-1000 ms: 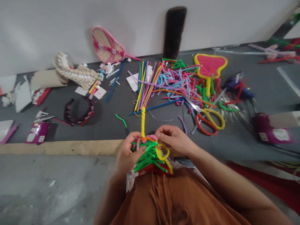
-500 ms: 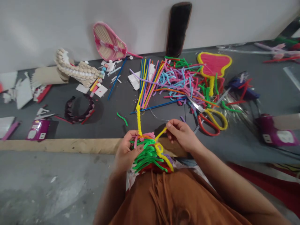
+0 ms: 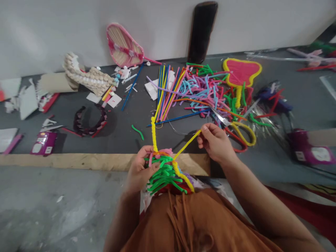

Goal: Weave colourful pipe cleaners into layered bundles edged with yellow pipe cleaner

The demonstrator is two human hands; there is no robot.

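My left hand (image 3: 141, 171) is closed on the left side of a pipe-cleaner craft piece (image 3: 164, 173), with rows of green strands, pink and orange at its top and red below. A twisted yellow stem (image 3: 154, 136) sticks up from its top edge. Yellow cord is wound along its right edge. Between thumb and fingers, my right hand (image 3: 216, 141) pinches the end of a yellow pipe cleaner (image 3: 187, 144), drawn straight from the piece's upper right corner. The lower part of the piece rests against my brown clothing.
A pile of coloured pipe cleaners (image 3: 202, 87) lies at the table's middle, beside scissors (image 3: 240, 134) with red and yellow handles. A pink and yellow fan shape (image 3: 243, 71) lies behind them. A phone (image 3: 202, 31) leans on the wall. A dark headband (image 3: 90, 120) lies left.
My right hand has moved right and up, pulling the yellow pipe cleaner out. The loose yellow loop at the right edge has tightened flat. My left hand has stayed in place.
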